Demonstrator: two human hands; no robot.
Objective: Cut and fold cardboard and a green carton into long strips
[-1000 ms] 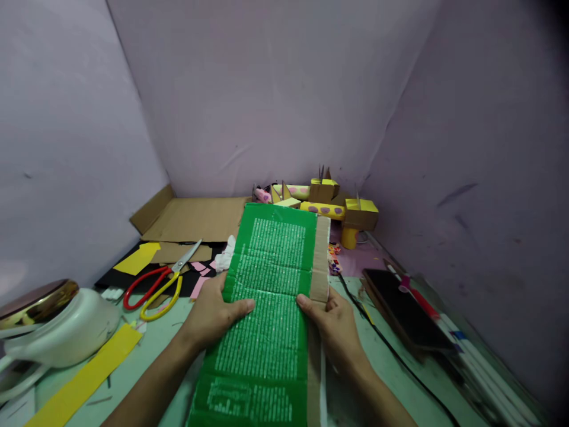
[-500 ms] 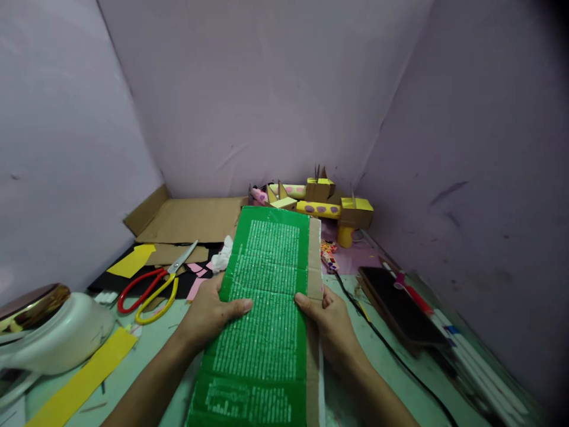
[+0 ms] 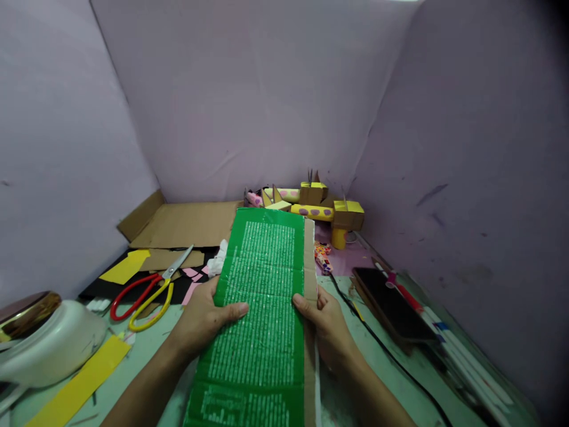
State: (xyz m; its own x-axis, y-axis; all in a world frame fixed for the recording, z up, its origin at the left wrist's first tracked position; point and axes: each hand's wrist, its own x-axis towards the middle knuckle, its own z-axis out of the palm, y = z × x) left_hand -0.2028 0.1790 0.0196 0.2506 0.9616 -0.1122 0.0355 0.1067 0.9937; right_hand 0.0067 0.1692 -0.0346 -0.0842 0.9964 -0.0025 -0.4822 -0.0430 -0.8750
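A long green cardboard panel (image 3: 262, 344) covered in fine white print is held up in front of me, tilted so its lower end runs out of the frame. Bare brown cardboard (image 3: 310, 255) shows along its right side. My left hand (image 3: 207, 314) grips the left edge, thumb lying across the printed face and fingers hidden behind. On the opposite edge, my right hand (image 3: 326, 323) is closed the same way, its thumb pressed on the green face. Red-and-yellow-handled scissors (image 3: 153, 290) lie to the left of the panel.
Behind the panel are spotted yellow paper tubes (image 3: 312, 212) with cardboard boxes (image 3: 348, 215). A brown cardboard sheet (image 3: 186, 225) lies at the back left. A yellow paper strip (image 3: 82, 382) and a white pot (image 3: 66, 341) are at left; a phone (image 3: 393, 305), cable (image 3: 391, 353) and markers (image 3: 466, 356) at right.
The view has shifted slightly, so the surroundings sit a little further left and the panel a touch lower. Both hands keep the same grip on the panel.
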